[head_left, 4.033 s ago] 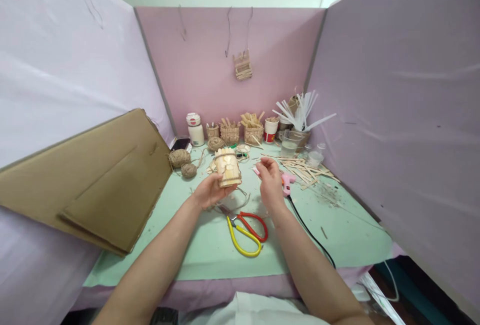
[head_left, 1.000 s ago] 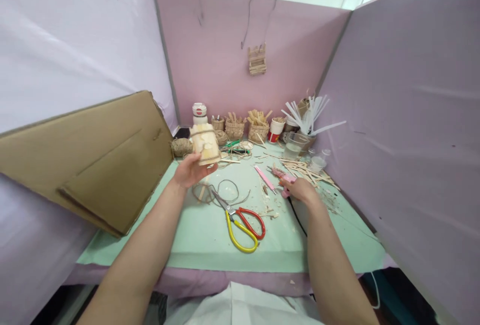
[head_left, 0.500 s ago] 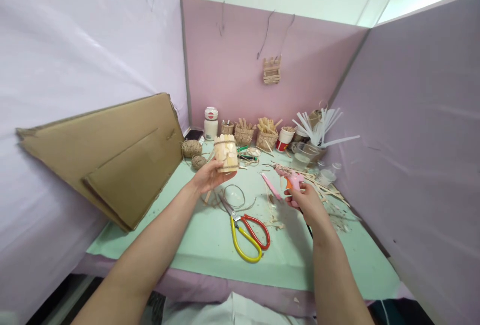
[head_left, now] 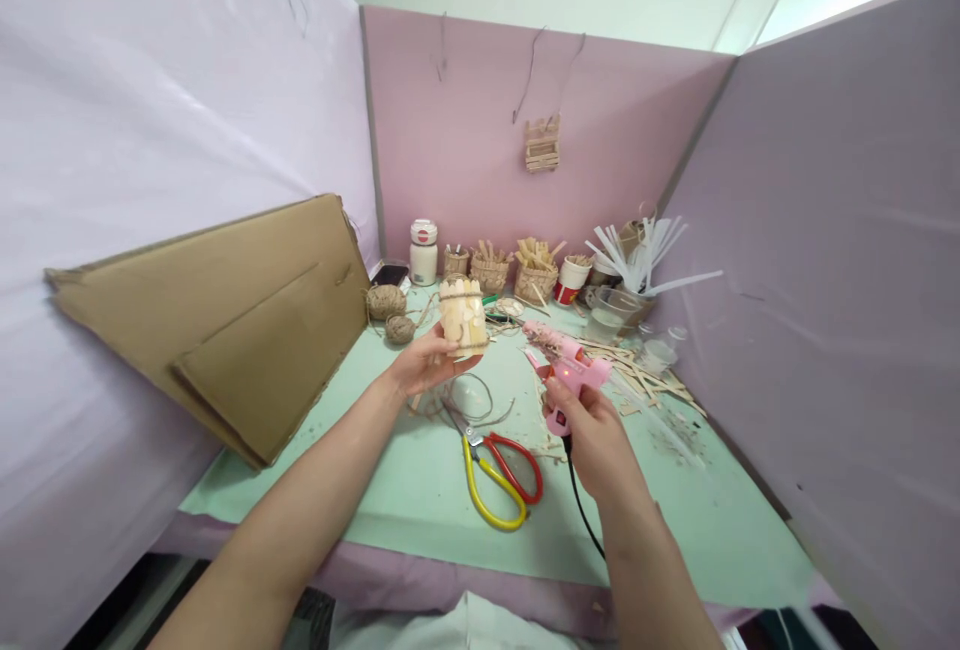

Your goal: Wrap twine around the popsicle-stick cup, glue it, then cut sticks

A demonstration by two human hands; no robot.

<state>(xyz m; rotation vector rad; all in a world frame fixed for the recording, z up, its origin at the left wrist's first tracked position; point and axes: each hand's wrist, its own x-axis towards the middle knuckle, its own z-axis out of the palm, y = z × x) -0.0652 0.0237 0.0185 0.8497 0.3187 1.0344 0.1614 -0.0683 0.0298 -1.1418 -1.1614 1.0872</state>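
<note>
Held up in my left hand (head_left: 429, 362) is a small cup-shaped holder (head_left: 463, 318) made of pale wooden sticks, with twine around its top and bottom. My left fingers close around its lower part. My right hand (head_left: 592, 430) grips a pink glue gun (head_left: 571, 370) by the handle, its nozzle end pointing left toward the holder but apart from it. A black cord (head_left: 581, 505) hangs from the handle. Scissors (head_left: 499, 475) with one yellow and one red handle lie on the table below, beside a loose loop of twine (head_left: 472, 400).
Two twine balls (head_left: 386, 302) and a large cardboard sheet (head_left: 247, 310) stand left. Stick-filled baskets (head_left: 535, 280), a white bottle (head_left: 424, 255) and white glue sticks (head_left: 649, 255) line the back. Loose wooden strips (head_left: 652, 375) lie at right. Partition walls (head_left: 817, 230) enclose the table.
My right hand has lifted the glue gun off the table and brought it left, toward the holder. The holder in my left hand has shifted slightly right and down in view.
</note>
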